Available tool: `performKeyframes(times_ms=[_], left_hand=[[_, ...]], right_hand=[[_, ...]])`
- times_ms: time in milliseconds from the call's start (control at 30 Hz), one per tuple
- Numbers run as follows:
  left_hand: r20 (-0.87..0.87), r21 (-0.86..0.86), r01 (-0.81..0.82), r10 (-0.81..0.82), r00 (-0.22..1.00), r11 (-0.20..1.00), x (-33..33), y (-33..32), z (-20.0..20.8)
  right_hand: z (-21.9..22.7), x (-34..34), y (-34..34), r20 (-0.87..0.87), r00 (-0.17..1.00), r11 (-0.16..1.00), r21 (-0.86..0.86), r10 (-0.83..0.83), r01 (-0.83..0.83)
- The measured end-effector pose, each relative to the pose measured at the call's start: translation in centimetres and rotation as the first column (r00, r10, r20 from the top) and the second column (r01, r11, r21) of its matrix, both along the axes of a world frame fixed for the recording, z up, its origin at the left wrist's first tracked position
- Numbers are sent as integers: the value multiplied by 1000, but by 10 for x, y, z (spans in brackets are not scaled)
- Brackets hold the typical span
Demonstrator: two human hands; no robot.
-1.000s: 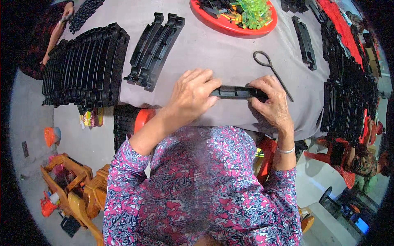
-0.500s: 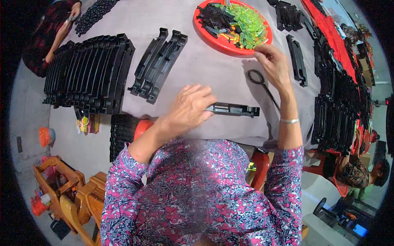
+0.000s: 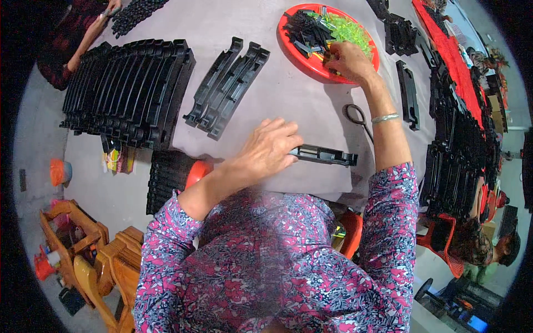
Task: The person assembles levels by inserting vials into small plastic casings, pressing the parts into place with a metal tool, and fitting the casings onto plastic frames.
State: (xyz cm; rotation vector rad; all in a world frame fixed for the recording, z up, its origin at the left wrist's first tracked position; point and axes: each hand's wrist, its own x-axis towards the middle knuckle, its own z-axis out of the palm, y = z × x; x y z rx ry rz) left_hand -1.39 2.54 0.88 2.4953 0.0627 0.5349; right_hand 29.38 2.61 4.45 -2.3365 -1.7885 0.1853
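Left hand (image 3: 270,149) on a black slotted bar (image 3: 331,156), right hand (image 3: 350,62) in a red tray (image 3: 317,72).
The bar lies by the near edge of the bench (image 3: 311,105), the left fingers curled closed over its left end. Farther in from that edge, the right fingers bend down among small black and green pieces (image 3: 308,30); whether they grip one cannot be told. A looped rod (image 3: 356,115) lies between the tray and the bar.

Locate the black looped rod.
Head view, right of centre: the black looped rod lies on the grey cloth, below the red tray, just left of the right forearm.
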Motion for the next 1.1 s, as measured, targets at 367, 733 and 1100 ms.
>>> performKeyframes(times_ms=[367,733,1100], left_hand=[[15,11,-26,26,1000,1000,-1,-3,-1],[73,-29,-1,3,997,1000,1,2,5],[58,-36,-2,4,998,999,2,1,5]], right_hand=[[-5,-12,-5,-11,1000,977,211,-8,10],[26,-113,-140,-807,590,935,224,20,275],[-11,-171,-162,-408,909,844,516,90,148]])
